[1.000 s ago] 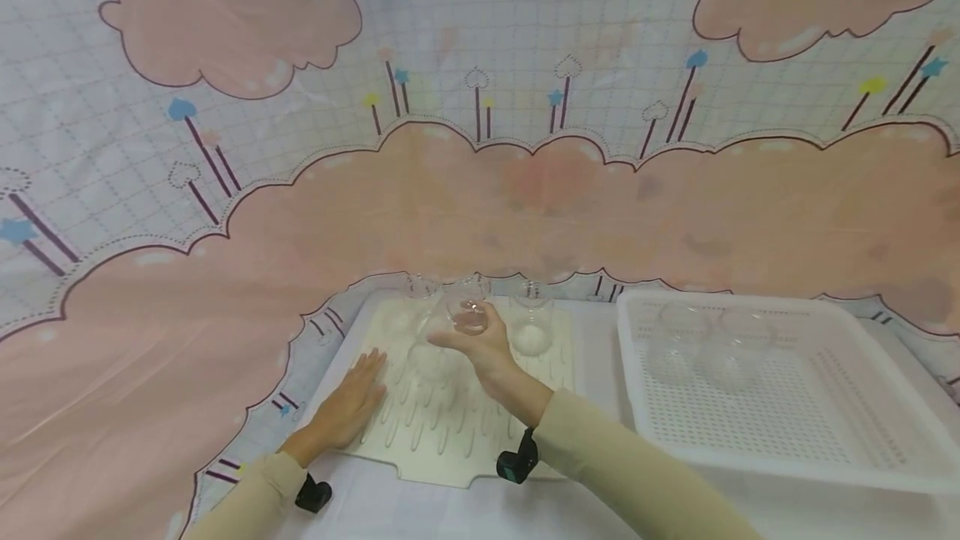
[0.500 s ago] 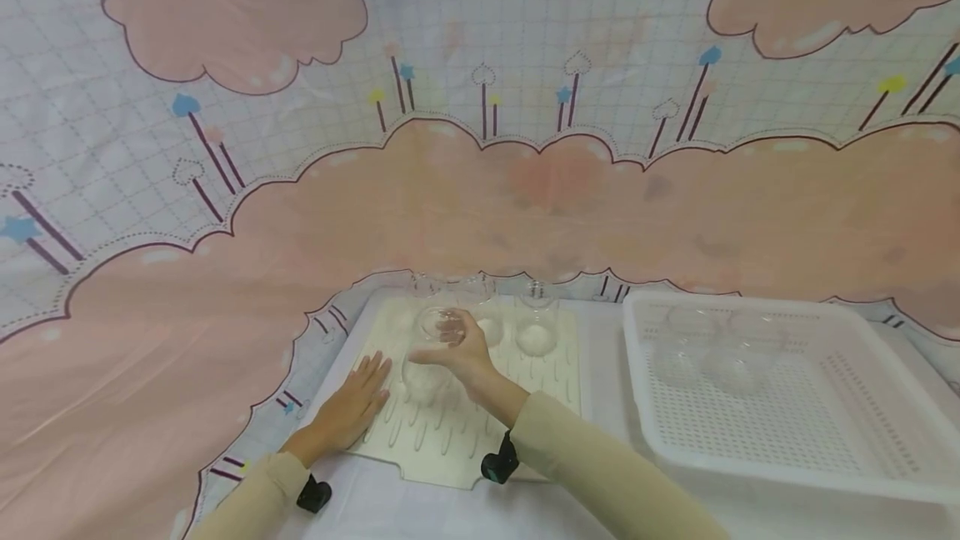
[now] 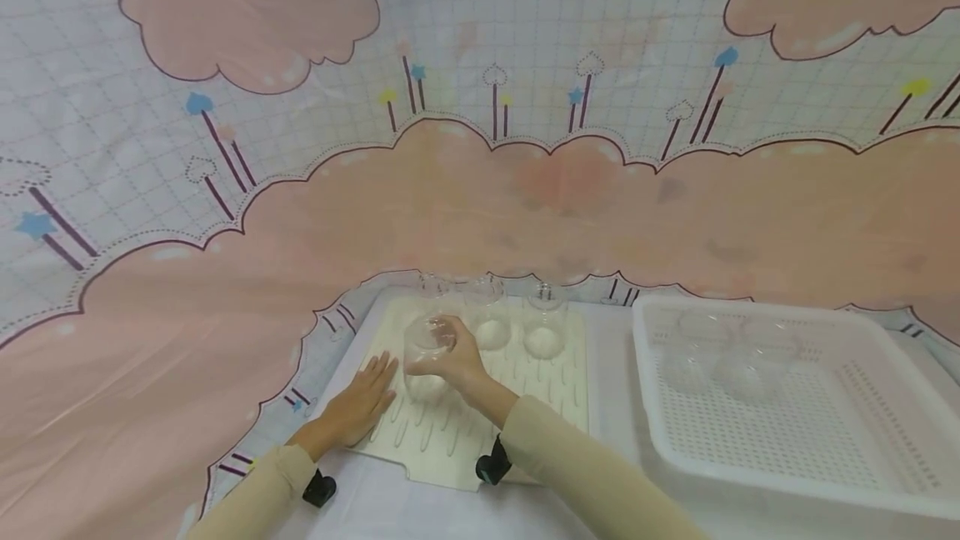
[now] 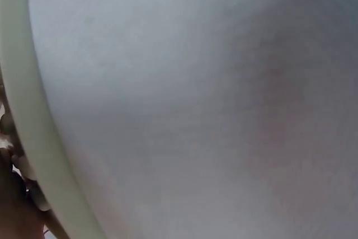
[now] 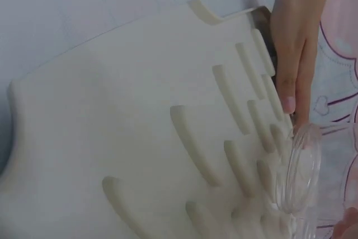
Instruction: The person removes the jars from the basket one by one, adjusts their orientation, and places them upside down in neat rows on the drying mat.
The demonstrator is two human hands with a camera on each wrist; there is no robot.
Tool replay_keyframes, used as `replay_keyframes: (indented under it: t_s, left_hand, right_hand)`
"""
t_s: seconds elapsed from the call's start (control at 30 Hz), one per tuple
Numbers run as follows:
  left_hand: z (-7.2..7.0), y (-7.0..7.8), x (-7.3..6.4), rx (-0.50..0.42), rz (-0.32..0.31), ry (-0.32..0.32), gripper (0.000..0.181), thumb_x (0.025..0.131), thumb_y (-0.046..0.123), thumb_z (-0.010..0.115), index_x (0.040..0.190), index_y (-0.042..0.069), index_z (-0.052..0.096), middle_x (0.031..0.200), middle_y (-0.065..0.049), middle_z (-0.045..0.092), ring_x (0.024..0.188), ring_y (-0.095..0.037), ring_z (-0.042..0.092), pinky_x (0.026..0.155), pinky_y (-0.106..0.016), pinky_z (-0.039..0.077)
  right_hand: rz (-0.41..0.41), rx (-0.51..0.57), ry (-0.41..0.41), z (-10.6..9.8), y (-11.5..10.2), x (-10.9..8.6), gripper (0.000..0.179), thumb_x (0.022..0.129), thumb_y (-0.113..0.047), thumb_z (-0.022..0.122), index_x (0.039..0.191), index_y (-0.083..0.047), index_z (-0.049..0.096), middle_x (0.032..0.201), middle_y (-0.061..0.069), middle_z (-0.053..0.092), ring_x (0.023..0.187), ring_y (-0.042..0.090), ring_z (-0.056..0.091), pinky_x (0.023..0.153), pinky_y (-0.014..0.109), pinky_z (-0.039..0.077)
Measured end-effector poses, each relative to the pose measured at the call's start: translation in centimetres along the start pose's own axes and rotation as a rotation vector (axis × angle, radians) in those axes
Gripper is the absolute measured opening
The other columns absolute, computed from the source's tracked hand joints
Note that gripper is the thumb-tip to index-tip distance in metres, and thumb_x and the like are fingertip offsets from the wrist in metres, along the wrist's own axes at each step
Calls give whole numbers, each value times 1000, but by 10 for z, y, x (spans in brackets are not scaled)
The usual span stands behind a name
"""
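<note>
My right hand (image 3: pixel 457 361) grips a clear glass (image 3: pixel 422 382) round its side, thumb on the near side. The glass stands upright at the left of a cream ridged mat (image 3: pixel 525 398); in the right wrist view its thick, ringed end (image 5: pixel 305 166) is at the mat's ridges, though exact contact cannot be told. My left hand (image 3: pixel 362 402) rests with straight fingers on the mat's left edge. Behind the held glass stand three more clear glasses: back left (image 3: pixel 435 297), middle (image 3: pixel 491 327) and right (image 3: pixel 544 332). The left wrist view shows mostly a blurred pale surface and the mat's edge (image 4: pixel 33 116).
A white perforated basket (image 3: pixel 647 382) stands to the right of the mat, with clear glasses (image 3: pixel 753 365) at its back left. A white cloth (image 3: pixel 420 515) lies under everything. A printed cloud curtain (image 3: pixel 525 207) hangs close behind the table.
My right hand has moved left and down with the glass, from in front of the middle glass to the mat's left side. My left hand has stayed put.
</note>
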State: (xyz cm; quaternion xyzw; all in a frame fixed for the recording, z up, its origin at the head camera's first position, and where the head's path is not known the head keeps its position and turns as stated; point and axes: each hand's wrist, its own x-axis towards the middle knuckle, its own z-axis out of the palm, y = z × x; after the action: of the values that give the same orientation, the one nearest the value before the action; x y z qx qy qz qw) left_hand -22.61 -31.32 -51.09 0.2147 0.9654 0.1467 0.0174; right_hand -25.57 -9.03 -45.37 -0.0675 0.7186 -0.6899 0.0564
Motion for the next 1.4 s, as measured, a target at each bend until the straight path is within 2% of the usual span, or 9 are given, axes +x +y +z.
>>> replay_keyframes:
  t_s: [0.17, 0.33, 0.43, 0.67, 0.9, 1.1, 1.3, 1.4]
  left_hand:
    - [-5, 4, 1, -36, 32, 29, 57, 109, 26, 38, 152, -9, 28, 157, -32, 22, 143, -52, 18, 113, -64, 19]
    - [-5, 5, 4, -2, 23, -2, 58, 109, 28, 36, 154, -6, 24, 160, -28, 19, 145, -49, 17, 115, -61, 19]
    - [-4, 4, 5, -11, 15, -13, 58, 109, 27, 37, 155, -4, 23, 160, -27, 17, 146, -47, 16, 116, -61, 18]
    - [-7, 7, 1, -31, 6, -16, 57, 109, 26, 37, 152, -10, 26, 159, -30, 18, 145, -49, 16, 116, -61, 18]
    - [-9, 9, 1, -57, 1, -17, 57, 108, 25, 40, 151, -10, 27, 158, -31, 19, 144, -51, 17, 115, -63, 18]
    - [-8, 7, 1, -20, -2, -25, 58, 109, 27, 37, 152, -9, 27, 159, -29, 19, 145, -49, 16, 116, -61, 17]
    - [-13, 10, -1, -32, -31, -75, 59, 109, 25, 39, 153, -10, 22, 160, -29, 14, 146, -49, 12, 116, -61, 14]
    - [-14, 10, -2, -30, -38, -81, 58, 109, 24, 39, 153, -9, 22, 161, -28, 14, 147, -47, 11, 117, -60, 14]
  right_hand:
    - [-8, -50, -8, 2, -2, 1, 81, 64, -9, 95, 135, -13, 55, 131, 9, 59, 126, 33, 52, 104, 48, 45]
    - [-21, -92, -25, 4, -3, 2, 82, 62, -10, 95, 134, -13, 55, 129, 9, 59, 123, 30, 53, 102, 45, 46]
    - [-30, -131, -48, 6, -3, 2, 83, 62, -13, 96, 133, -13, 55, 130, 11, 59, 122, 30, 54, 101, 45, 47]
    - [-28, -195, -79, 9, -6, 2, 85, 60, -16, 98, 133, -15, 56, 132, 14, 58, 123, 31, 53, 98, 46, 49]
    - [-15, -185, -87, 8, -7, 2, 89, 59, -14, 98, 136, -15, 54, 137, 16, 55, 126, 34, 52, 100, 49, 48]
    - [-25, -177, -87, 5, -13, 0, 96, 60, -14, 98, 142, -16, 47, 145, 18, 50, 133, 37, 46, 103, 50, 46]
    - [-42, -163, -91, -2, -25, -1, 93, 64, -15, 96, 143, -15, 45, 136, 13, 55, 127, 30, 50, 101, 48, 48]
    - [-49, -127, -103, -11, -35, -1, 92, 66, -16, 95, 143, -15, 45, 134, 12, 55, 127, 31, 49, 102, 48, 47]
